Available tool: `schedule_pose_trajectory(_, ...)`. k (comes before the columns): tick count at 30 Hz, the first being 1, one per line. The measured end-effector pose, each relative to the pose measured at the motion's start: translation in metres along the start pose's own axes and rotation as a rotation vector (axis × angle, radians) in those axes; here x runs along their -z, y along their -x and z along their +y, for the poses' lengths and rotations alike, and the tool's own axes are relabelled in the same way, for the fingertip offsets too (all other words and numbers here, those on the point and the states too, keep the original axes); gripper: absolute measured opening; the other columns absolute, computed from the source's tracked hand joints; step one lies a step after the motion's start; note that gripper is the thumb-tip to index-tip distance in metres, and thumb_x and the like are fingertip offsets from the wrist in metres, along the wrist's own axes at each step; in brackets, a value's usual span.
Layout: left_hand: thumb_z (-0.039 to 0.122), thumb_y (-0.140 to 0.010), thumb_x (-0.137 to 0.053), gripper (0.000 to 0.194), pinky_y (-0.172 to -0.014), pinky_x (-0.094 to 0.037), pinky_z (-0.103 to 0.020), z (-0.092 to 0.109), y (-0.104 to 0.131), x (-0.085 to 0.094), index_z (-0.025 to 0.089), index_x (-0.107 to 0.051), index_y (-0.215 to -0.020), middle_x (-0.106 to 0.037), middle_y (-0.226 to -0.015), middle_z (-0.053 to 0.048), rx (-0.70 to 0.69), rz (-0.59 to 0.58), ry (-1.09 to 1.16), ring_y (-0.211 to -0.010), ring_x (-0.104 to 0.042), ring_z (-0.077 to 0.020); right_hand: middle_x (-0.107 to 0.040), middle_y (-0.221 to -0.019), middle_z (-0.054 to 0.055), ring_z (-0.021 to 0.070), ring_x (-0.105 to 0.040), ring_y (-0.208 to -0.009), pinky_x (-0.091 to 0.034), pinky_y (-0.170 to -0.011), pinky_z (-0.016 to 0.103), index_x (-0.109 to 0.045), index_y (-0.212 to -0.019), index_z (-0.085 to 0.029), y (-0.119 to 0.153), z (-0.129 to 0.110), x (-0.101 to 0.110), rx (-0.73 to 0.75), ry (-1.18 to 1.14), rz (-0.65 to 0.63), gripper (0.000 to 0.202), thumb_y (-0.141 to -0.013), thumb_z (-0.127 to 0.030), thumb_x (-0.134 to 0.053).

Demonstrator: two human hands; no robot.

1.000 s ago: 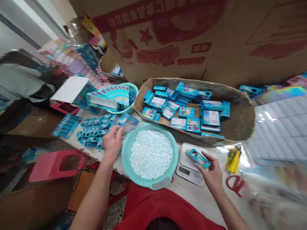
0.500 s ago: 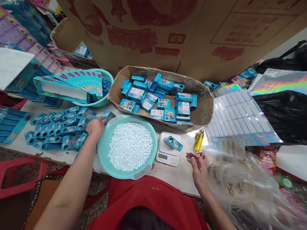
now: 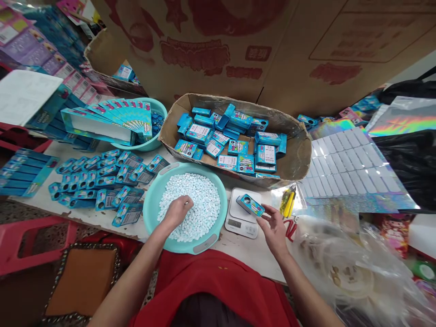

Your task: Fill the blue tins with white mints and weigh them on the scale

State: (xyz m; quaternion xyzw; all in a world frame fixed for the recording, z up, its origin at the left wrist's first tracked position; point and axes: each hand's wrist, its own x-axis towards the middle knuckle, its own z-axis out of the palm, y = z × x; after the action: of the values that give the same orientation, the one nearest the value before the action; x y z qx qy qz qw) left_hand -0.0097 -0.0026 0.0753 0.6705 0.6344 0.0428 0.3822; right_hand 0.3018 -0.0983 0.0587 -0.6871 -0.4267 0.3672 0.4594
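Observation:
My left hand [image 3: 177,212] is curled closed over the small pale candies [image 3: 200,204] in a turquoise basin [image 3: 151,227]; whatever its fingers pinch is hidden. At the right end of a small blue candy box [image 3: 251,205] my right hand [image 3: 273,225] has its thumb and fingers on either side, gripping it. That box lies tilted over the white kitchen scale [image 3: 243,228], its round hole facing up. Left of the basin, several similar blue boxes [image 3: 127,214] lie in rows on the table, holes showing.
Behind the basin stands an open cardboard box [image 3: 289,156] of blue candy boxes. A yellow-handled cutter [image 3: 289,204] lies right of the scale, near sticker sheets [image 3: 350,168] and clear plastic bags [image 3: 340,268]. A second turquoise bowl [image 3: 158,143] stands back left.
My left hand has moved right from the rows of boxes into the basin. My right hand has moved left to the box on the scale. The view has shifted slightly.

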Motion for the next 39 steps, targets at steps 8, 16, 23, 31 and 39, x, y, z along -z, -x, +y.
schedule_pose_trajectory(8, 0.032, -0.081, -0.054, 0.026, -0.096, -0.037, -0.042, 0.014, 0.013, -0.003, 0.023, -0.065, -0.103, -0.059, -0.121, -0.008, -0.102, 0.124, 0.128, -0.115, -0.049, -0.0272, -0.062, -0.096, 0.007, 0.0248, -0.059, -0.091, -0.048, -0.081, 0.043, -0.057, -0.098, -0.018, -0.021, -0.010, -0.022, 0.088, 0.179, 0.044, 0.045, -0.069, -0.049, -0.070)
schedule_pose_trajectory(16, 0.064, -0.079, -0.049, 0.058, -0.076, -0.046, -0.029, 0.088, 0.017, -0.005, 0.015, -0.061, -0.108, -0.064, -0.106, -0.012, 0.221, -0.037, 1.479, -0.090, -0.061, -0.0195, -0.064, -0.091, 0.005, 0.0223, -0.059, -0.084, -0.047, -0.074, 0.037, -0.062, -0.099, -0.023, -0.023, -0.113, -0.034, 0.596, 0.313, -0.143, 0.028, -0.076, -0.035, -0.071)
schedule_pose_trajectory(23, 0.053, -0.080, -0.057, 0.043, -0.052, -0.035, -0.020, 0.094, 0.012, -0.007, 0.011, -0.067, -0.085, -0.058, -0.073, -0.003, 0.434, -0.060, 1.631, -0.058, -0.051, -0.0081, -0.064, -0.086, 0.004, 0.0225, -0.058, -0.080, -0.045, -0.071, 0.036, -0.062, -0.098, -0.024, -0.025, -0.114, -0.056, 0.601, 0.377, -0.275, 0.025, -0.081, -0.041, -0.065)
schedule_pose_trajectory(31, 0.049, -0.067, -0.072, 0.038, -0.047, -0.031, -0.020, 0.085, 0.013, -0.014, 0.012, -0.063, -0.072, -0.056, -0.068, -0.001, 0.423, 0.007, 1.649, -0.054, -0.048, -0.0075, -0.064, -0.083, 0.004, 0.0234, -0.058, -0.080, -0.039, -0.068, 0.035, -0.062, -0.095, -0.024, -0.027, -0.115, -0.066, 0.621, 0.501, -0.319, 0.025, -0.083, -0.047, -0.059)
schedule_pose_trajectory(39, 0.054, -0.075, -0.061, 0.044, -0.064, -0.041, -0.023, 0.078, 0.029, -0.001, 0.018, -0.066, -0.100, -0.061, -0.092, -0.005, 0.150, 0.024, 1.398, -0.078, -0.055, -0.0138, -0.065, -0.087, 0.004, 0.0240, -0.057, -0.082, -0.042, -0.071, 0.037, -0.063, -0.098, -0.026, -0.024, -0.126, -0.067, 0.610, 0.399, -0.362, 0.024, -0.079, -0.040, -0.066)
